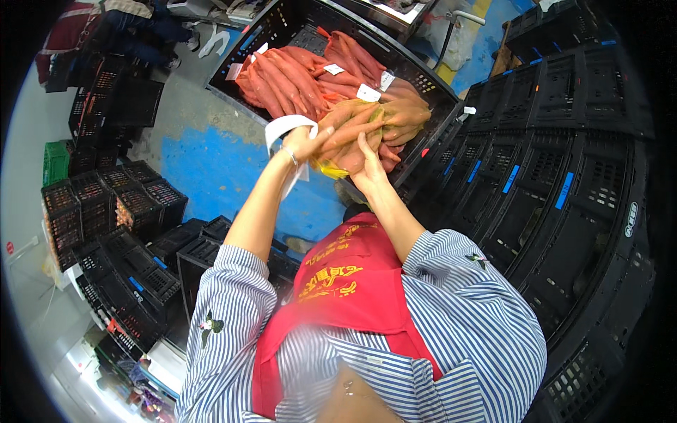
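Observation:
Both my hands hold a yellow mesh bag [345, 137] of long roots that look like sweet potatoes, over the near edge of a black crate [236, 84]. My left hand [303, 143] grips its left end, thumb along the top. A white paper strip [282, 124] loops around that hand and hangs below it. My right hand [368, 169] clasps the bag's near right side, its fingers partly hidden beneath. Inside the crate lie red mesh bags [282, 81] of similar roots with white tags [367, 93], and another yellow mesh bag [405, 116].
Black crates [522, 176] are stacked along the right. More black crates [127, 271], some filled, stand at the left beside a green crate [56, 161]. A person [127, 32] is at the upper left. The floor [204, 166] is grey with blue paint.

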Available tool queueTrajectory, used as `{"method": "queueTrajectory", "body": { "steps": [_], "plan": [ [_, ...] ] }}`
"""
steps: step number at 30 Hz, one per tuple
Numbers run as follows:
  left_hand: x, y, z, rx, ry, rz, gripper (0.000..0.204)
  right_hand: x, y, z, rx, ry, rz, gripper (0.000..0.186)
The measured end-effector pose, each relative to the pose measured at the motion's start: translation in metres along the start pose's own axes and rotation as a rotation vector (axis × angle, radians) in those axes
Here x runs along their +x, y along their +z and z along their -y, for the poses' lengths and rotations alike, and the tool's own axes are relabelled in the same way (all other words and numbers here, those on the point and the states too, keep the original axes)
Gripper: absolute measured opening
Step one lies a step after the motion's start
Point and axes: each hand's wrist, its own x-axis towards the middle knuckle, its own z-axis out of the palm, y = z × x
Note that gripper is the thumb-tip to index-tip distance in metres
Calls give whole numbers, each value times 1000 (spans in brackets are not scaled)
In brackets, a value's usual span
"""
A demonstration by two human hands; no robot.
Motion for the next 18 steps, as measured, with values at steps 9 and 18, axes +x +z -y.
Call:
{"method": "queueTrajectory", "body": {
  "steps": [9,18],
  "plan": [
    [-155,29,-45,-327,157,-323,90,-69,41,60,-297,117,348,87],
    [-289,25,65,-880,82,-791,85,-51,135,-66,-749,753,635,101]
  ]
}}
